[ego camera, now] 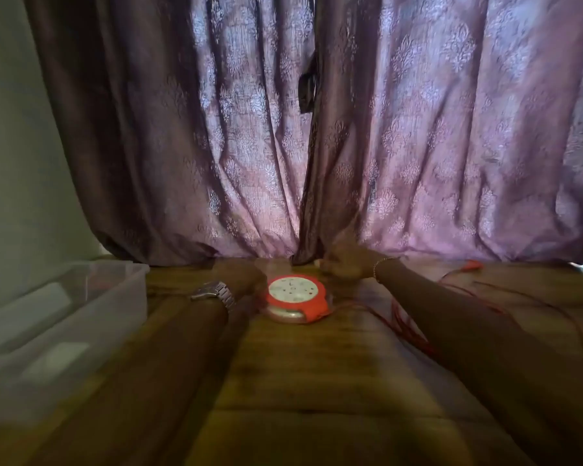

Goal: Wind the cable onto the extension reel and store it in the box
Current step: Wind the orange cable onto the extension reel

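Neither grip can be made out: both hands are blurred. Stretched forward over the wooden table [317,381], the left hand [249,275], a metal watch [216,294] on its wrist, sits beside or against the red reel [297,299]. Reaching past the reel, the right hand [347,264] is near the curtain [418,146] hem. Red cable [418,331] trails loose to the right. At left stands a clear plastic box [115,297]. No writing is legible on the reel's white face.

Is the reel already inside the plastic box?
No. The reel lies on the wooden table between the two arms, well to the right of the clear plastic box.
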